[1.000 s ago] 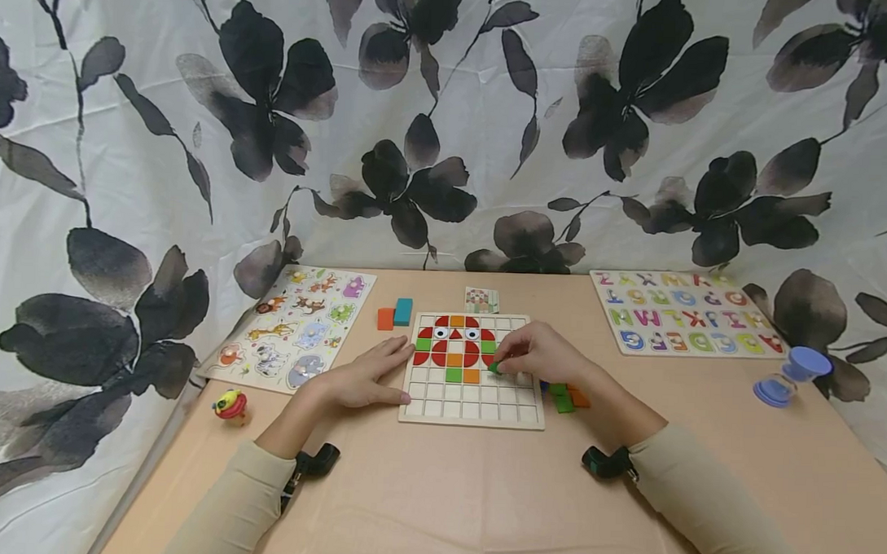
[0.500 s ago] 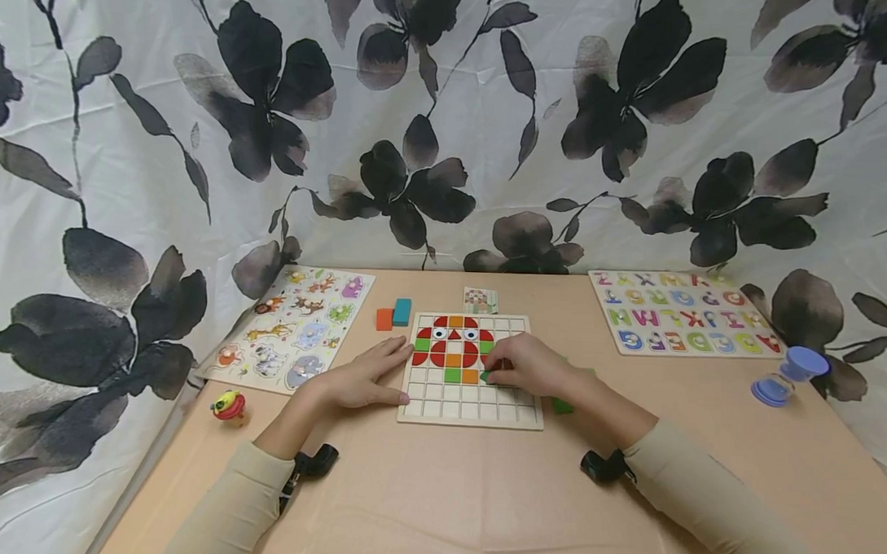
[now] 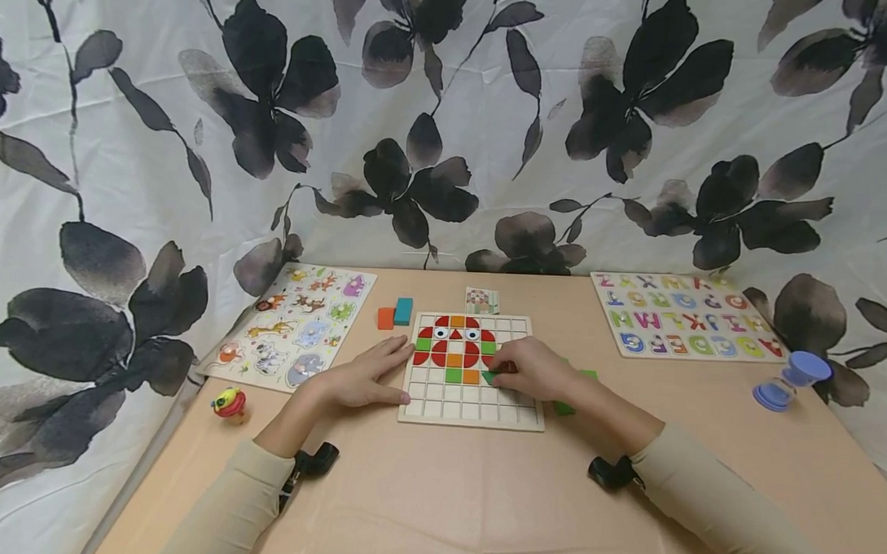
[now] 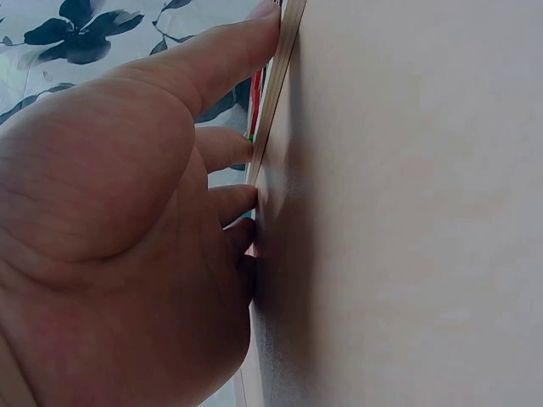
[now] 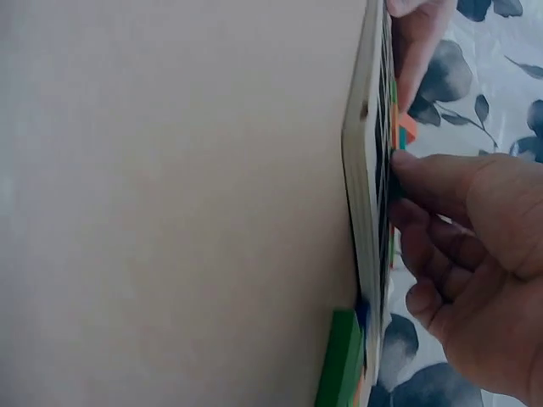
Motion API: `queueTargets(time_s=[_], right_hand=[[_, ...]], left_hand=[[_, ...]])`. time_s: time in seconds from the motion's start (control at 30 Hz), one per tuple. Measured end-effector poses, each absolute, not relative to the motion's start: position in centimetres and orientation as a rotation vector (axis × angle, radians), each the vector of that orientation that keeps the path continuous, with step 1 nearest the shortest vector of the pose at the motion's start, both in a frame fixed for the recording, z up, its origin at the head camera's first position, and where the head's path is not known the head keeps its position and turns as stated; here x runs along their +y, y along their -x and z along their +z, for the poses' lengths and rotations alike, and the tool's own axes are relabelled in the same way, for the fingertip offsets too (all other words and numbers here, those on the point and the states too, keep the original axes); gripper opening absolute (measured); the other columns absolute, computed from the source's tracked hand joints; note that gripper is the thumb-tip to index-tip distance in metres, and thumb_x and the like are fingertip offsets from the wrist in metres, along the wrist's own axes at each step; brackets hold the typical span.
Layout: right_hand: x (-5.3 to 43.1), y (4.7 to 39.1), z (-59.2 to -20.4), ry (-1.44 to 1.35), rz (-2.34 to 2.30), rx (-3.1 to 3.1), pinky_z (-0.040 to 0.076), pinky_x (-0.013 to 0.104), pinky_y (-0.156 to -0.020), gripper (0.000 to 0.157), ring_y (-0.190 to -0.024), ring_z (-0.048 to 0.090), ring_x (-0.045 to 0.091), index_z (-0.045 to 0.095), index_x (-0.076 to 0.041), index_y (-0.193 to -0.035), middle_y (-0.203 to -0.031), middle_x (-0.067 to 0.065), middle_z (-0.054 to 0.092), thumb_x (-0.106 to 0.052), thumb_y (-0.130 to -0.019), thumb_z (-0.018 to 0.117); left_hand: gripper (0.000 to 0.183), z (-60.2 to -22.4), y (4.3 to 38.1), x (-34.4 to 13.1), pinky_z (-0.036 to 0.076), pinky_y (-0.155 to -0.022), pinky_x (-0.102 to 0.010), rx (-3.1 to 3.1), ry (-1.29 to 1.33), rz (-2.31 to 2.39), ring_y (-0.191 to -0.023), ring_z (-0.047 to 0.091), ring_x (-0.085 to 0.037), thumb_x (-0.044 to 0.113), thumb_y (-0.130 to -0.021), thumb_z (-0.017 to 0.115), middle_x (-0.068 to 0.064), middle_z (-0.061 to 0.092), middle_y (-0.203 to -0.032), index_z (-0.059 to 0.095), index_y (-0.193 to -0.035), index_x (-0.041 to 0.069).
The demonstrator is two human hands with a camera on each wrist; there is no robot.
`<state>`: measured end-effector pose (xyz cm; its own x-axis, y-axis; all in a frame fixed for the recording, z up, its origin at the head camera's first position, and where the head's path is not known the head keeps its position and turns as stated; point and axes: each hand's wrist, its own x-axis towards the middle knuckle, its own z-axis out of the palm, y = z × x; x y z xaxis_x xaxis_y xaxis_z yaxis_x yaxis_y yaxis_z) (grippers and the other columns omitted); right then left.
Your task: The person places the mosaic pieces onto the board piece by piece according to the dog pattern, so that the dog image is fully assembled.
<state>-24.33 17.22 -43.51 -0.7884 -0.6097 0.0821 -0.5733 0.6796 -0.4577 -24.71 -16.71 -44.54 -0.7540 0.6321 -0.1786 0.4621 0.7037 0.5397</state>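
Note:
A wooden grid board [image 3: 446, 409] lies mid-table, its upper part filled with red, green, orange and white-eyed tiles. My right hand [image 3: 531, 370] pinches a green tile [image 3: 488, 377] at the grid, just right of an orange tile [image 3: 471, 377]. In the right wrist view, the thumb and index finger [image 5: 433, 182] meet at the board's face and mostly hide the piece. My left hand [image 3: 362, 378] rests at the board's left edge with its fingers extended. The left wrist view shows its fingertips [image 4: 242, 197] against the board's side.
Green blocks [image 3: 564, 408] lie right of the board, partly behind my right forearm. Orange [image 3: 386, 318] and blue blocks [image 3: 403, 311] and a picture card [image 3: 482, 300] lie beyond. Around them are an animal board [image 3: 288, 329], letter board [image 3: 687, 316], small toy [image 3: 230, 404] and blue-ended object [image 3: 807, 367].
My right hand has lowered slightly, bringing the green tile down and left to beside the orange tile in the lowest filled row. The left hand stays in place.

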Motion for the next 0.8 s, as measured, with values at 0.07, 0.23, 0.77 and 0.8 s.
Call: queueTargets(time_s=[0.07,0.23,0.77,0.8], right_hand=[[17.0,24.3,-43.7,0.964,-0.721,2.834,0.047,0.023,-0.065,0.019,-0.073,0.054,0.008,0.076,-0.018,-0.094,-0.08,-0.014,0.065,-0.03,-0.08,0.079],[16.4,24.1,-43.9,0.907,-0.732,2.863,0.048,0.024,-0.061,0.018,-0.068,0.054,0.008,0.075,-0.018,-0.087,-0.073,-0.015,0.062,-0.033,-0.078,0.08],[22.5,24.2,-42.4,0.817,-0.996,2.674,0.047,0.028,-0.068,0.029,-0.083,0.054,0.02,0.073,-0.021,-0.111,-0.095,-0.004,0.066,-0.024,-0.083,0.077],[23.2,24.3,-42.4,0.802,-1.0,2.664,0.048,0.03,-0.07,0.028,-0.085,0.054,0.021,0.073,-0.021,-0.11,-0.097,-0.003,0.066,-0.023,-0.083,0.077]], left_hand=[[0.092,-44.5,24.7,-16.7,0.008,-0.116,-0.05,2.563,-0.856,0.673,-0.148,-0.001,-0.024,0.056,-0.084,0.065,-0.005,0.003,-0.162,0.018,-0.155,0.019],[0.092,-44.5,24.7,-16.7,0.008,-0.116,-0.05,2.565,-0.851,0.676,-0.148,-0.002,-0.024,0.057,-0.084,0.065,-0.005,0.003,-0.162,0.019,-0.155,0.02],[0.091,-44.5,24.5,-16.6,0.009,-0.116,-0.051,2.558,-0.846,0.695,-0.148,-0.001,-0.024,0.054,-0.084,0.066,-0.005,0.002,-0.162,0.019,-0.155,0.019],[0.091,-44.4,24.5,-16.6,0.009,-0.116,-0.051,2.558,-0.844,0.698,-0.148,-0.001,-0.024,0.054,-0.084,0.066,-0.005,0.002,-0.162,0.019,-0.155,0.019]])
